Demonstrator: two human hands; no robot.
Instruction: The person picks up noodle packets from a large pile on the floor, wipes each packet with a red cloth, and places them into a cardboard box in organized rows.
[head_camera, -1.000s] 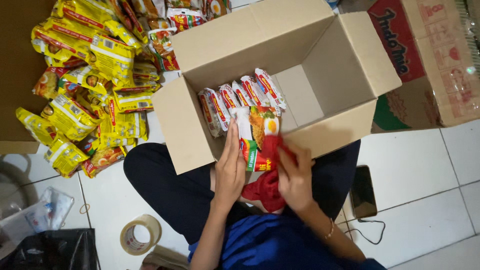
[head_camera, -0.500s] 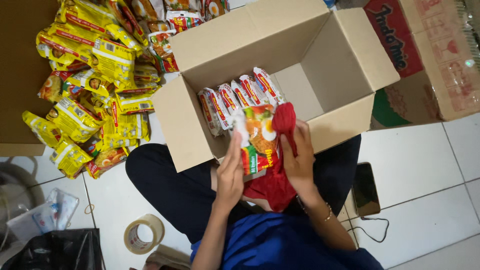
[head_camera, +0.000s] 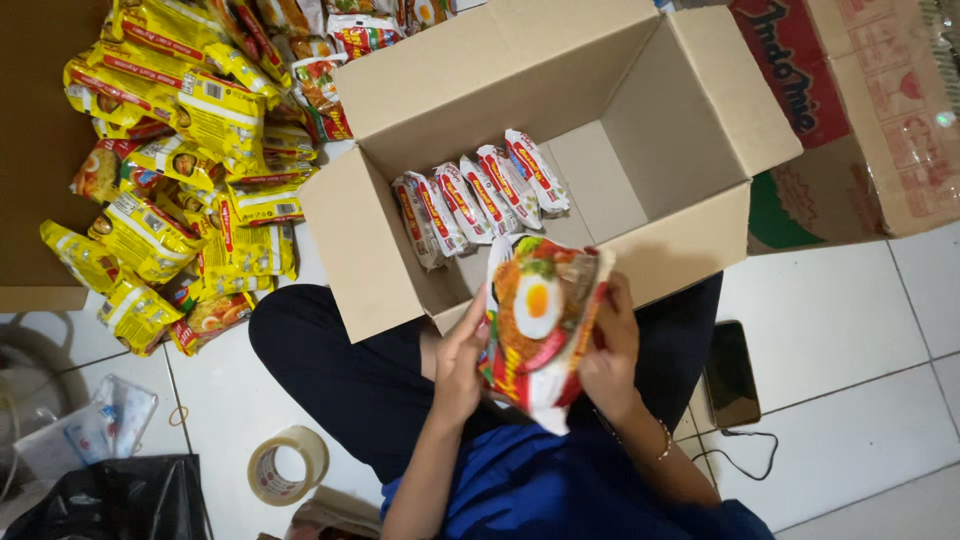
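I hold a stack of red-and-white noodle packets (head_camera: 540, 320) between both hands over my lap, its printed face turned up toward me. My left hand (head_camera: 458, 365) grips its left side and my right hand (head_camera: 608, 362) its right side. Just beyond it stands an open cardboard box (head_camera: 370, 250), with a row of several upright noodle packets (head_camera: 478, 195) along its left inner part. The box's right half shows bare cardboard floor.
A heap of yellow noodle packets (head_camera: 180, 170) lies on the floor left of the box. A tape roll (head_camera: 287, 465), a black bag (head_camera: 110, 500) and clear plastic sit lower left. A phone (head_camera: 731, 373) with a cable lies to the right, a printed carton (head_camera: 860, 110) behind it.
The packets have been lifted from the box's near edge and tipped back, so their printed face now points up. Both hands stayed on the packets' sides.
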